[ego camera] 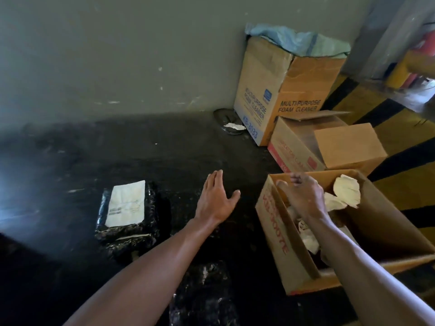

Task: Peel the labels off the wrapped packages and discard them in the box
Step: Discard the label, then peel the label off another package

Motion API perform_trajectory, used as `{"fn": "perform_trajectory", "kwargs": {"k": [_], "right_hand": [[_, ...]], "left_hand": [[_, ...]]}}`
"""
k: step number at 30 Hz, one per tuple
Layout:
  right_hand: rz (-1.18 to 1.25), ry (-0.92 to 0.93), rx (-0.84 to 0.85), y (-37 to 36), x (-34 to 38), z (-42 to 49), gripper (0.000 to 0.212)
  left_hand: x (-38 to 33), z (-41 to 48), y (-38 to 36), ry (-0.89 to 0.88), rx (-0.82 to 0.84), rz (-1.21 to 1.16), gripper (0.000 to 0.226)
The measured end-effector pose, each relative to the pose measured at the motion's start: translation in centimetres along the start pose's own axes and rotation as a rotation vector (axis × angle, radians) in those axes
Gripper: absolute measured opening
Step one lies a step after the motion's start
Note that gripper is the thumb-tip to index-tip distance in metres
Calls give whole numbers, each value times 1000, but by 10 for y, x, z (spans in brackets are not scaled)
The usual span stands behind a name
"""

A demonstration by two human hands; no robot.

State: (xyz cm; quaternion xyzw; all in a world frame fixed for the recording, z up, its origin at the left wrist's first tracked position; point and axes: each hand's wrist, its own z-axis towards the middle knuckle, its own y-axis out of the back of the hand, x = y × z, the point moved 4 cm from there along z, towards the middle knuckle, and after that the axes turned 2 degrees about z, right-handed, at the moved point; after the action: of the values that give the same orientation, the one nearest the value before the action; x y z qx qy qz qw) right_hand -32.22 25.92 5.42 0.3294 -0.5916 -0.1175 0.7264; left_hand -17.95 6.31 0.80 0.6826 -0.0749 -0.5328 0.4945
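Note:
A black wrapped package [127, 229] lies on the dark floor at the left, with a white label [126, 203] stuck on its top. A second black wrapped package [202, 295] lies near the bottom edge, partly under my left forearm. My left hand [215, 198] hovers flat over the floor between the labelled package and the box, fingers apart, holding nothing. My right hand [302, 194] reaches over the open cardboard box [273, 234], fingers loose, nothing visible in it. Crumpled white labels [346, 191] lie inside the box.
A tall foam cleaner carton [263, 90] with a blue bag in it stands against the grey wall. A smaller open carton [306, 142] sits in front of it. A dark sandal with white paper [229, 124] lies beside it. Yellow and black striped floor [400, 189] is at the right.

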Motion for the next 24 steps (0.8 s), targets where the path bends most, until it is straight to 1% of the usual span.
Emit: {"fn": "perform_trajectory", "kwargs": {"k": [4,8,10,13,16,20,24], "right_hand": [[-55,46,126,-71,49,-2,56],[-65,90,243,-147,89,-19,59],[-63,96,317,-180,104,-30,61],[-57,56,385,-215,115,-45,65],[-69,6,408,-237,113,-52,68],[-101,-33,407,-243,98,-50,69],[-158,-77,384,-241,84,-41,69]], "left_hand": [[68,-8,58,158,-103,-24,85],[138,-28,108,308,-201,-28,84],[168,-41,127,371,-233,-23,83],[199,-56,141,425,-240,-46,82],[208,-60,141,402,-258,-39,83],[194,-52,131,353,-269,-73,83],[171,-39,111,321,-220,-147,83]]}}
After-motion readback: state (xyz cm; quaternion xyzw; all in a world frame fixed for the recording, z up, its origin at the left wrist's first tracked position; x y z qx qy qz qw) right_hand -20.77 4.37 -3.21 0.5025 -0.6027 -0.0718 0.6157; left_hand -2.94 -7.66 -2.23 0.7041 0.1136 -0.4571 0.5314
